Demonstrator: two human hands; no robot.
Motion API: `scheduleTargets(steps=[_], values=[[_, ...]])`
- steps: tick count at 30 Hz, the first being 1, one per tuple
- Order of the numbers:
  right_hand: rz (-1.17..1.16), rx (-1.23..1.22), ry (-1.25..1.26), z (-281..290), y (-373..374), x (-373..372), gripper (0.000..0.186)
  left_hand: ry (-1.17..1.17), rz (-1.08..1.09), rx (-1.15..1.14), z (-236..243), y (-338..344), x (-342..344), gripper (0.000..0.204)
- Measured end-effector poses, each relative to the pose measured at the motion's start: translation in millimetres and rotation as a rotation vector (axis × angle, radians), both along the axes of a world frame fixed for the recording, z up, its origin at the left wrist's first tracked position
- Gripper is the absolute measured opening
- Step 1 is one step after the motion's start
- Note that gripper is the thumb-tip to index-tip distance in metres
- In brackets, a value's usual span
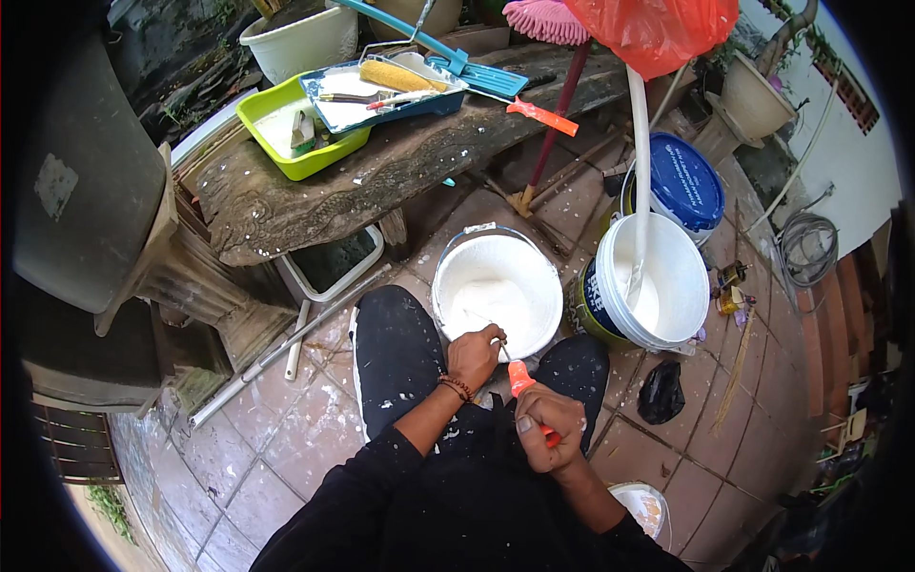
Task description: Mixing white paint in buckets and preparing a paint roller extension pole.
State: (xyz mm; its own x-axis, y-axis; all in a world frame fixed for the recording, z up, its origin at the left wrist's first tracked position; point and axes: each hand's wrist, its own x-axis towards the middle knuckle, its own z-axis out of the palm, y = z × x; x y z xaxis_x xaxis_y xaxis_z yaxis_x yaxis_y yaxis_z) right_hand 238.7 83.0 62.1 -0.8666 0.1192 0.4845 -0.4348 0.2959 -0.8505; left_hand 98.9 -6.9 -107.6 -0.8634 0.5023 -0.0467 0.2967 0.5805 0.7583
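Paint-spattered floor tiles [701, 486] spread across the lower half of the frame, and a rough wooden slab bench [276, 205] crosses the upper part. On it, towards the upper left, sit a lime-green tray [250, 107] and a blue paint tray [425, 108] with a tan roller sleeve [396, 76] lying in it.

A white bucket [519, 250] with white paint in it stands at the centre, between the person's knees. To its right is a larger paint bucket [694, 286] with a pale pole [641, 162] standing in it; behind that is a bucket with a blue lid [675, 176]. A crumpled black plastic bag [660, 392] lies on the tiles, right of centre.

The right hand [551, 424], just below centre, is closed in a fist around an orange-red handle [519, 374], which shows both above and below the curled fingers. A thin metal rod [506, 351] runs from the handle's upper end to the left hand [472, 358], whose thumb and forefinger pinch it just above the handle, at the near rim of the white bucket. The rod's far end is hard to make out. A beaded bracelet [456, 386] circles the left wrist.
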Motion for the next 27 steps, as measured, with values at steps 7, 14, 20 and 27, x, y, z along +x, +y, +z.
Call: scheduleTargets(steps=[7,14,20,27], values=[[-0.135,-0.095,-0.186,43,6,-10,0.029,-0.050,-0.039,-0.014,28,-4,21,0.016],[-0.180,-0.289,-0.186,72,21,-13,0.031,-0.015,-0.093,0.043,41,4,30,0.015],[-0.168,-0.365,-0.128,58,22,-6,0.031,-0.005,-0.101,0.023,38,4,27,0.016],[0.054,-0.144,-0.013,25,18,6,0.019,-0.086,-0.085,-0.030,27,-4,17,0.014]])
